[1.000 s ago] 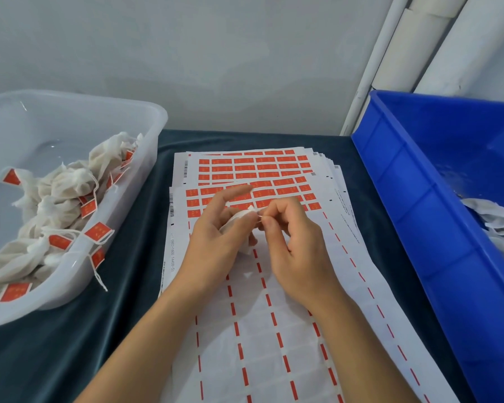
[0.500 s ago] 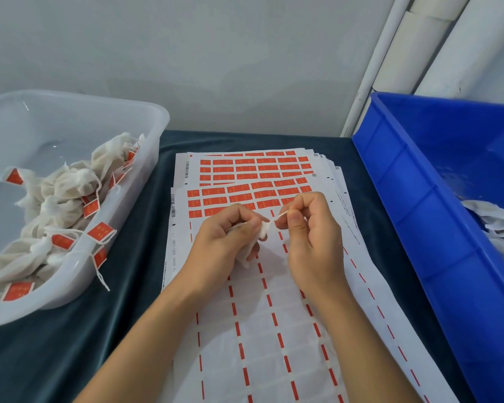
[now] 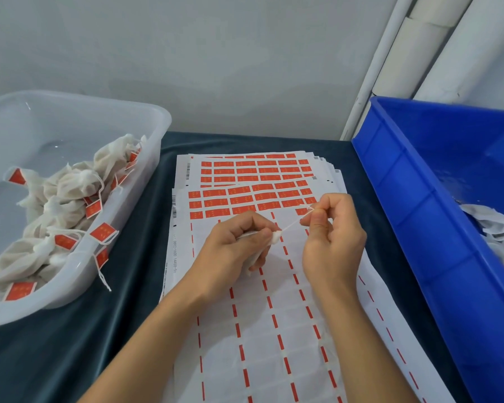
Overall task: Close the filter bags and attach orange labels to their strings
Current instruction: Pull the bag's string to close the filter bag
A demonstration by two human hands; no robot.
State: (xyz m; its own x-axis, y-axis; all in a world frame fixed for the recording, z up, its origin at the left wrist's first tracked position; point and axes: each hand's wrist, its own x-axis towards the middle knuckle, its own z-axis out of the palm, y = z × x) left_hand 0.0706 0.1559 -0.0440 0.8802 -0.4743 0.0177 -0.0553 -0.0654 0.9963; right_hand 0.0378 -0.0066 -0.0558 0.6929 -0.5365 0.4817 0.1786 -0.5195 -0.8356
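Head view: left hand [image 3: 233, 245] is gripping a small white filter bag [image 3: 276, 237] above the white label sheets [image 3: 274, 330], fingers curled around it; right hand [image 3: 332, 237] is pinching the bag's thin white string [image 3: 291, 225] taut. Sheets are carrying orange rectangular labels [image 3: 245, 196], print too small to read; margin digits are appearing blurred. Finished bags are lying in the translucent plastic tub [image 3: 79, 271] at left, with a blue plastic bin [image 3: 419, 228] at right.

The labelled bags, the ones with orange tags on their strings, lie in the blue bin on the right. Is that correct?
No. The head view shows the labelled bags in the clear tub on the left; the blue bin on the right holds white bags with no visible labels.
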